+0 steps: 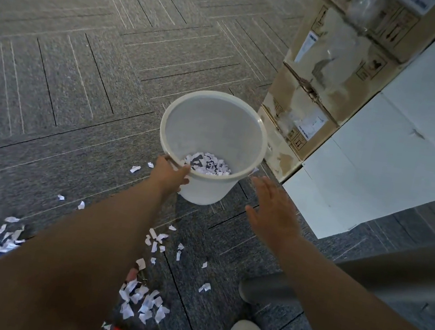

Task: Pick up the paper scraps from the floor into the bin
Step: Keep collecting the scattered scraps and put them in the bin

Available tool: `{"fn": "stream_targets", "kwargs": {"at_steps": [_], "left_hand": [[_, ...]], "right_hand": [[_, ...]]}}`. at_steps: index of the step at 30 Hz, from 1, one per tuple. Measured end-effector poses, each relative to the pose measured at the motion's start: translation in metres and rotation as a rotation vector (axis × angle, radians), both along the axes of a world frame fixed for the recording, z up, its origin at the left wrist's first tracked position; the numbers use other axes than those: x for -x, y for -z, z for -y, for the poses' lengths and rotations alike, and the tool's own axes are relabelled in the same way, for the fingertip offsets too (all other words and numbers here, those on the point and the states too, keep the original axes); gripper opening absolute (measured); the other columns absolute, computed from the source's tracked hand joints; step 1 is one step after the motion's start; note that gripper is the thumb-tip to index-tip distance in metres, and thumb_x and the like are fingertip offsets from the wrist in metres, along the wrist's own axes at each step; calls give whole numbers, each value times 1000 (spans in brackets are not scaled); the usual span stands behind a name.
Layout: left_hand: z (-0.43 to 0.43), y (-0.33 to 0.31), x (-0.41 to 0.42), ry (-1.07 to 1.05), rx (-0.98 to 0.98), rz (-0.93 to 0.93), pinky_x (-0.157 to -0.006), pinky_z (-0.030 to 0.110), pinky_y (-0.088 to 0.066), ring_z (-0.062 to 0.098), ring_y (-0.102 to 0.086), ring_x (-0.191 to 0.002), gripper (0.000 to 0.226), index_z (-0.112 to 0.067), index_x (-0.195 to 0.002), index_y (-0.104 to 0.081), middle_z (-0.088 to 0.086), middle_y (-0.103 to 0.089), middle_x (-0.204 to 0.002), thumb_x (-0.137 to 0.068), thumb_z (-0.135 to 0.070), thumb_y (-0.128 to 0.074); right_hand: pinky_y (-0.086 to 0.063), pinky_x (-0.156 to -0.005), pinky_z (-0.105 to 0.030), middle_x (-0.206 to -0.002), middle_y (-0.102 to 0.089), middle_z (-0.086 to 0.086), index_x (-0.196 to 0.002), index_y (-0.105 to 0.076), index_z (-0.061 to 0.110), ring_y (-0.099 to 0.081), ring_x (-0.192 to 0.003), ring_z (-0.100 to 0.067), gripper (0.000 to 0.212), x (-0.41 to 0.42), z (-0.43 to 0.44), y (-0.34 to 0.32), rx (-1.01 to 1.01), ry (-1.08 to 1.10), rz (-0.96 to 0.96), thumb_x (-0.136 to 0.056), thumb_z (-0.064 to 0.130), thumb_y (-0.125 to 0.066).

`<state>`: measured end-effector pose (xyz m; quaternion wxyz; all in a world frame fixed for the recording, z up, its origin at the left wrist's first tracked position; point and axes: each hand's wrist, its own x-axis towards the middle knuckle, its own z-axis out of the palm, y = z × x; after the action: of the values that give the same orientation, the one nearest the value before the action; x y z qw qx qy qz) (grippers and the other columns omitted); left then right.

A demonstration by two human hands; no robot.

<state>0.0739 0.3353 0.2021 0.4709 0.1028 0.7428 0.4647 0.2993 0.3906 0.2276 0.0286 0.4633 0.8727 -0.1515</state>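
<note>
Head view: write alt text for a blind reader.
A left hand grips the rim of a white bin holding some paper scraps; the right hand hovers open beside it. More scraps litter the grey carpet nearby.

One head-worn wide-angle camera looks steeply down and forward at the carpeted floor [85, 60], close over outstretched arms.

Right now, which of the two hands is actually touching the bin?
The left hand grips the bin at its rim; the right hand hovers open beside it.

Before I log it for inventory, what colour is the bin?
White, slightly translucent bin; head view.
</note>
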Motion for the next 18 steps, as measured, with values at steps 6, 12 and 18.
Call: {"fn": "stream_targets", "kwargs": {"at_steps": [6, 12, 18], "left_hand": [[33, -24, -13, 201, 77, -300, -88, 42, -48, 33, -48, -119, 66, -7, -140, -24, 18, -38, -140, -88, -21, -61], [93, -70, -20, 478, 73, -635, -101, 44, -41, 32, -46, -121, 50, -8, -134, -40, 16, -43, -138, -88, -18, -58], [143, -84, -2, 526, 141, -879, -100, 46, -39, 32, -43, -122, 43, -12, -128, -47, 15, -47, -133, -87, -24, -55]], "right_hand": [[-25, -110, -50, -153, -21, -7, -144, -19, 21, -20, -138, -29, 63, -4, 17, -25, 25, 3, 6, -91, 34, -51], [-29, -106, -44, -149, -30, -6, -143, -24, 20, -31, -132, -28, 59, -4, 43, -72, 27, 19, 34, -92, 30, -51], [-38, -97, -44, -137, -44, -18, -137, -34, 11, -42, -121, -35, 52, 13, 75, -68, -7, 34, -12, -91, 26, -52]]}}
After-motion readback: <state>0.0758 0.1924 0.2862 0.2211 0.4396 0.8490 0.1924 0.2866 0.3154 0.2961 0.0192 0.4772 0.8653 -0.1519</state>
